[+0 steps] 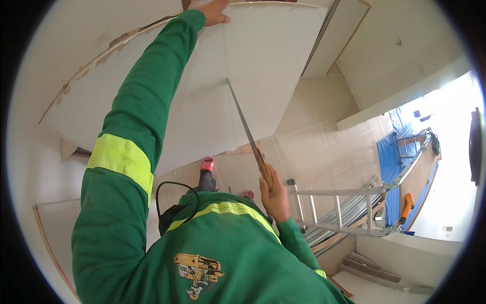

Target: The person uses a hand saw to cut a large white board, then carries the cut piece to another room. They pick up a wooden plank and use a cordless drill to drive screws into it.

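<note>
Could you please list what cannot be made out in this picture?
All in the head view:
- Left hand: partly cut off by the upper edge.
- Handsaw: part of its handle is covered by the right hand; its tip is too small to tell whether it enters the plasterboard sheet.
- Right shoe: mostly hidden by the green work shirt.

We see an indoor building site: a ladder [329, 192] sits by piled metal strips [326, 220], blue sheeting [387, 164] lies on the floor [306, 157] beyond, and before us are a saw [247, 126] and a big rough-edged board [202, 116].
</note>
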Motion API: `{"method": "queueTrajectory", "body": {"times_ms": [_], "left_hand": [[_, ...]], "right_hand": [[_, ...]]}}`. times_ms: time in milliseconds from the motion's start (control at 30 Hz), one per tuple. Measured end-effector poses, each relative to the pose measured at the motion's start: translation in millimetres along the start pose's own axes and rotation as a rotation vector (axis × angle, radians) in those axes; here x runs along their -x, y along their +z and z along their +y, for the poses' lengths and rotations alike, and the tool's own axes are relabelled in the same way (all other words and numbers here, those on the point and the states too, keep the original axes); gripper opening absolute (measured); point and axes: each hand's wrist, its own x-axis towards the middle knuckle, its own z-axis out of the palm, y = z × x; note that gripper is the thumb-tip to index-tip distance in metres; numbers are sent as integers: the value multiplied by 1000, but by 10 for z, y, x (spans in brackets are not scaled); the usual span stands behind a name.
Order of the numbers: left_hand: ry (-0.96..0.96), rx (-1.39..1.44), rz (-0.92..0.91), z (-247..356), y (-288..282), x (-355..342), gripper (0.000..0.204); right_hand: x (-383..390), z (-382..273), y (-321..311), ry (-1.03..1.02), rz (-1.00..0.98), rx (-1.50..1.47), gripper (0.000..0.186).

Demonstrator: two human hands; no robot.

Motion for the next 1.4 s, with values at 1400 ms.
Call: {"method": "queueTrajectory", "body": {"times_ms": [1400], "left_hand": [[19, 16, -13, 148, -64, -6, 74]], "right_hand": [[-952, 220, 511, 37, 78, -85, 46]]}}
